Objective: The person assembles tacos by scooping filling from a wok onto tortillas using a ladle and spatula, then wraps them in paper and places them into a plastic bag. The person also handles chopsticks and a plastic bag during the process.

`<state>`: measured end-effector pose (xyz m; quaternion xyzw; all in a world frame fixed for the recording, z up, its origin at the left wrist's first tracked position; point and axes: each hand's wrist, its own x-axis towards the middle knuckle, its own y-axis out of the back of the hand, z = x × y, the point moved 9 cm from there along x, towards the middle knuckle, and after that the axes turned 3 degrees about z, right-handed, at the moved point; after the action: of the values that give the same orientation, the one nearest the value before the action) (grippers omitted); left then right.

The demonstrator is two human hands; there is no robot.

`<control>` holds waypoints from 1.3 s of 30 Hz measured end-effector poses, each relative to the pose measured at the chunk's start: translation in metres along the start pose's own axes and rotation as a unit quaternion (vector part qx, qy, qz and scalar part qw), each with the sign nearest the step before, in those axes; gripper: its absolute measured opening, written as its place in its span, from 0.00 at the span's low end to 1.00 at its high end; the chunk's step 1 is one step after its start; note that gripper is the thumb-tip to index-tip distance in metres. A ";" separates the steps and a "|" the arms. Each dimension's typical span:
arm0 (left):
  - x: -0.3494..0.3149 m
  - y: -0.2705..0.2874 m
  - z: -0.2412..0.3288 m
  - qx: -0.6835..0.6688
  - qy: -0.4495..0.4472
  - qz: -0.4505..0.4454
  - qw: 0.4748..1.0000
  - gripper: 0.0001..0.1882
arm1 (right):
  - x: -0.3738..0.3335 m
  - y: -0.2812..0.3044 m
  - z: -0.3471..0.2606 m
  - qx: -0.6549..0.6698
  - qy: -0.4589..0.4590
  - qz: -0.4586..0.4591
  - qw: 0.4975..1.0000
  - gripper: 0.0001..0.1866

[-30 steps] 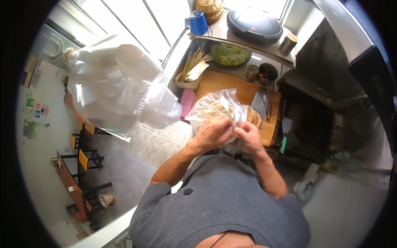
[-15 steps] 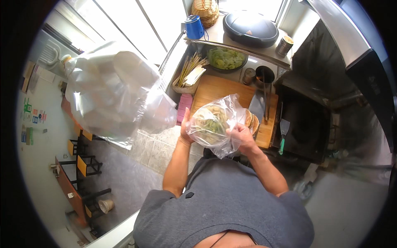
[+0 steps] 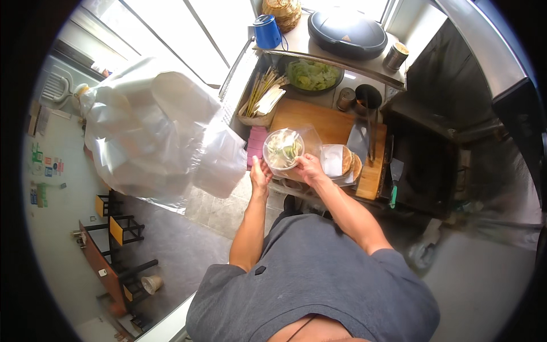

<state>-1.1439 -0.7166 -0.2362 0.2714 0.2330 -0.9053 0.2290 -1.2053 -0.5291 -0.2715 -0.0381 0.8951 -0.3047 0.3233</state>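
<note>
At the centre of the frame, just above the desk (image 3: 319, 122) edge, the left hand (image 3: 261, 174) and right hand (image 3: 309, 169) are cupping a clear plastic bag of salad (image 3: 284, 149) from either side, so a loose grip is risking spilling greens.

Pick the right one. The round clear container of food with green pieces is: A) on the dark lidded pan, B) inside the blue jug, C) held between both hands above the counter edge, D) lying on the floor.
C: the left hand and right hand hold the clear container from either side, in front of the wooden board.
</note>
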 end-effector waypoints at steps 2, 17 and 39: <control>-0.022 -0.017 0.034 0.149 -0.199 -0.013 0.969 0.42 | -0.008 -0.006 0.000 -0.082 -0.025 0.054 0.995 0.03; -0.053 -0.089 0.154 0.394 -0.389 0.073 0.829 0.11 | -0.034 -0.016 -0.131 -0.513 0.265 0.121 0.807 0.30; -0.081 -0.147 0.173 0.114 -0.365 -0.154 0.911 0.29 | -0.069 -0.112 -0.175 -0.234 0.244 -0.097 0.936 0.08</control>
<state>-1.2297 -0.6719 -0.0156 -0.0925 0.0672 -0.9858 0.1232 -1.2707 -0.5106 -0.0639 -0.1235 0.9844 -0.1164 0.0462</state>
